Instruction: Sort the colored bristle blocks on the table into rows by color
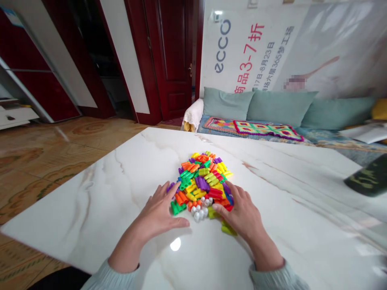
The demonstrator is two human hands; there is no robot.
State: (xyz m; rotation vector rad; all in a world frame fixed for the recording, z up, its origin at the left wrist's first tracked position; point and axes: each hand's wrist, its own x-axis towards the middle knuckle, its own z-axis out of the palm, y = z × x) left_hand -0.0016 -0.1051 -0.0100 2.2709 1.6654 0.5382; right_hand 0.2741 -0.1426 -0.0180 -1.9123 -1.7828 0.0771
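Note:
A heap of colourful plastic pieces (202, 183), tube-shaped and joined in short rows, lies on the white marble-patterned table (121, 189). Purple, green, yellow, orange and red ones are mixed together. My left hand (160, 213) rests at the heap's left side, fingers apart, its fingertips by the green and purple pieces. On the right side my right hand (242, 209) is spread, touching the edge of the heap. White ball-ended pieces (200, 210) sit at the near edge between my hands. A yellow-green piece (228, 228) lies by my right wrist. Neither hand grips anything that I can see.
A dark object with pale lettering (369, 177) stands at the table's right. Behind the table is a sofa with blue-green cushions (228, 105) and a crocheted mat (269, 129). A dark red door (172, 60) stands at the back, with patterned floor (81, 137) at left.

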